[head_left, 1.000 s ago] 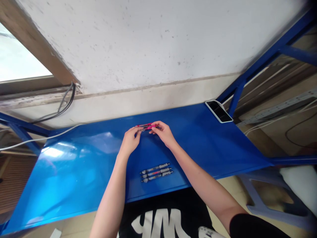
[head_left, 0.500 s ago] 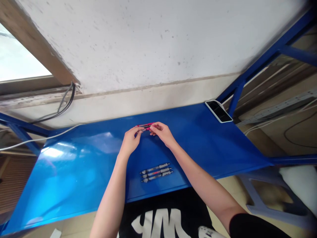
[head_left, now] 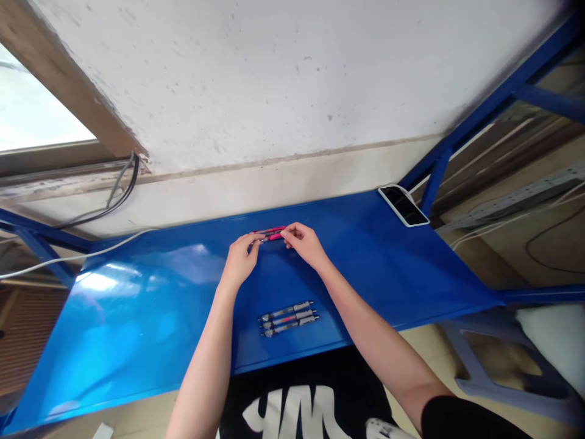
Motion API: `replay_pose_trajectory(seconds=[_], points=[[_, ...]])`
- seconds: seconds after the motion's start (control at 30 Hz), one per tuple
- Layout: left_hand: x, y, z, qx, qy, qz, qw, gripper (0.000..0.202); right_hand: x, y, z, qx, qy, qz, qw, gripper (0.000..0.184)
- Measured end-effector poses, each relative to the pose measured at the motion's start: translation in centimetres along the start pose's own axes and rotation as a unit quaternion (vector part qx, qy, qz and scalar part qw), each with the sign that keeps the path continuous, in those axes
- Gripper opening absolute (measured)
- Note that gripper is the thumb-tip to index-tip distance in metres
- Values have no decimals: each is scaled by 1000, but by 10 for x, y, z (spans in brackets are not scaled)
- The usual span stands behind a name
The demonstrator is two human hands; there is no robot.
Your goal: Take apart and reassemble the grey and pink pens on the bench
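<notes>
rising across the upper half of the frame, a scuffed white wall (head_left: 274,91) above a glossy blue counter (head_left: 137,317). reaching up to the counter's far edge, mid-frame, the left hand (head_left: 240,262) and right hand (head_left: 305,245). lying at the upper right corner, a smartphone (head_left: 404,205). resting side by side near the lower middle of the counter, three grey pens (head_left: 289,319), untouched and aligned. pinched at both ends, narrow fingers (head_left: 289,230) closing on pink-trimmed pens (head_left: 269,234), count unclear, not yet set down.
</notes>
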State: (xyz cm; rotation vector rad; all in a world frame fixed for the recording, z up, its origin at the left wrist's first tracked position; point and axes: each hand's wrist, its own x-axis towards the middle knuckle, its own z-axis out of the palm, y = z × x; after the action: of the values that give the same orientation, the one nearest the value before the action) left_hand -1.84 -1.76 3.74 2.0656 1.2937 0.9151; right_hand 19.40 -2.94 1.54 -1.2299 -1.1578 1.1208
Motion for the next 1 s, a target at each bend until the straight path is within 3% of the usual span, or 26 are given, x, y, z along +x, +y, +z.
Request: replay_pose_trajectory(seconds=[0.23, 0.47, 0.63, 0.73, 0.9, 1.0], points=[[-1, 0, -2, 27, -6, 14, 1000, 27, 6, 4, -11, -4, -28, -16, 999, 25], [0, 3, -3, 36, -9, 18, 999, 26, 2, 3, -10, -66, -14, 3, 998, 37], [0, 3, -3, 28, -5, 16, 999, 26, 2, 3, -8, -16, -34, -16, 999, 29], [0, 3, -2, 30, -6, 25, 999, 26, 1, 1, -10, -57, -49, -37, 997, 24], [-1, 5, 0, 29, -14, 35, 999, 26, -1, -3, -11, -105, -39, -19, 994, 40], [0, 6, -2, 30, -12, 41, 999, 26, 0, -2, -8, -62, -41, -19, 997, 28]])
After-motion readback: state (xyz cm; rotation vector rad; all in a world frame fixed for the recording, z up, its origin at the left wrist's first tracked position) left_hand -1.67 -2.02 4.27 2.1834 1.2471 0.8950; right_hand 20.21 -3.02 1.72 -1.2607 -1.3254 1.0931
